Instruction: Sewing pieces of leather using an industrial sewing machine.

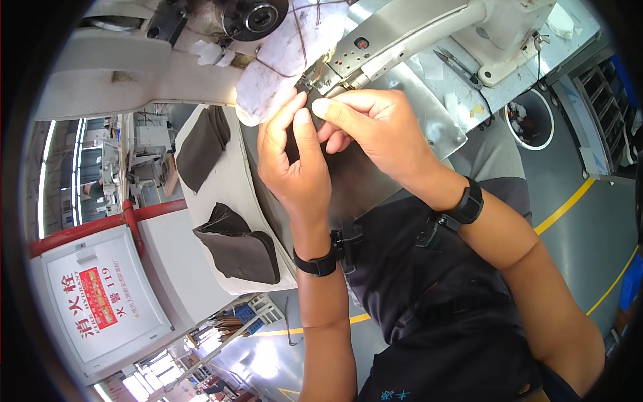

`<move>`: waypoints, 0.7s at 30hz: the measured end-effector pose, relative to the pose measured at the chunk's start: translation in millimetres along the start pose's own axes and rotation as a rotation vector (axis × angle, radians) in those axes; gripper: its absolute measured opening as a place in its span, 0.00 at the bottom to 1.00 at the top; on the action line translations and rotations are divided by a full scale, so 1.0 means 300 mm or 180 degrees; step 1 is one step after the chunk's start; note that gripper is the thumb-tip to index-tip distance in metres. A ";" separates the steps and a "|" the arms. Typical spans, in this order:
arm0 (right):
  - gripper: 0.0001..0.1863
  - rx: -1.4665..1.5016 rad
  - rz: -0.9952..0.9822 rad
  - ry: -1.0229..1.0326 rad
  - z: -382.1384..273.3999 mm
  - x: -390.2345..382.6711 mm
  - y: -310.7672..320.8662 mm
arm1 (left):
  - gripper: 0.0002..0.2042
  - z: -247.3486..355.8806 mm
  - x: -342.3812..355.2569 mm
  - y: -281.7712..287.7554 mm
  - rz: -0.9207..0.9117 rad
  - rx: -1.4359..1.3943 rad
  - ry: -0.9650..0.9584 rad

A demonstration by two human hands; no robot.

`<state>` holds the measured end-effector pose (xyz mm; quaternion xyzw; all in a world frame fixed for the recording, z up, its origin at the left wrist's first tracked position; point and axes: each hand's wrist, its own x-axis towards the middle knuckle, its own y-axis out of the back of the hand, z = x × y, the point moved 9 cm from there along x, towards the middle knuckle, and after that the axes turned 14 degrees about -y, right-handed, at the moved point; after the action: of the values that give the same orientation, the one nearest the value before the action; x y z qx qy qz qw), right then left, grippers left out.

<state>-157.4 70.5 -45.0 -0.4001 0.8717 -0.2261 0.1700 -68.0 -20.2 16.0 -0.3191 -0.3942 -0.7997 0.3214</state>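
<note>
Both my hands are up at the needle area of a sewing machine (402,37). Between my fingertips is a small dark grey piece of material (312,106), mostly covered by the fingers. My left hand (295,157) pinches it from the left, just below the machine's presser foot (305,86). From the right, my right hand (378,124) closes thumb and fingers on the same piece. The exact shape of the piece and its edge under the foot cannot be made out.
Left of my hands, a pale padded surface (234,167) carries two stacks of dark pieces, one farther (202,151) and one nearer (238,253). Tweezers or snips (462,67) lie at the back right, near a white bin (529,120). A white cabinet (100,295) stands far left.
</note>
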 end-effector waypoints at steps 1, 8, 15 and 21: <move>0.13 -0.0007 0.0036 0.0052 -0.002 0.000 0.000 | 0.08 0.003 0.002 0.003 -0.0011 0.0065 -0.0074; 0.12 0.0101 0.0170 0.0211 -0.009 0.002 0.001 | 0.07 -0.007 0.009 -0.008 0.0085 -0.0006 -0.0165; 0.12 0.0071 0.0452 0.0282 -0.028 -0.002 -0.001 | 0.08 -0.031 0.004 -0.027 0.0369 -0.0418 0.0317; 0.11 0.0092 0.0564 0.0318 -0.035 -0.008 0.007 | 0.08 -0.035 -0.016 -0.026 0.0717 -0.0518 0.0745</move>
<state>-162.3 76.4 -37.0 -0.3072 0.9077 -0.2425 0.1514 -74.0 -23.9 3.9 -0.2909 -0.2498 -0.8196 0.4257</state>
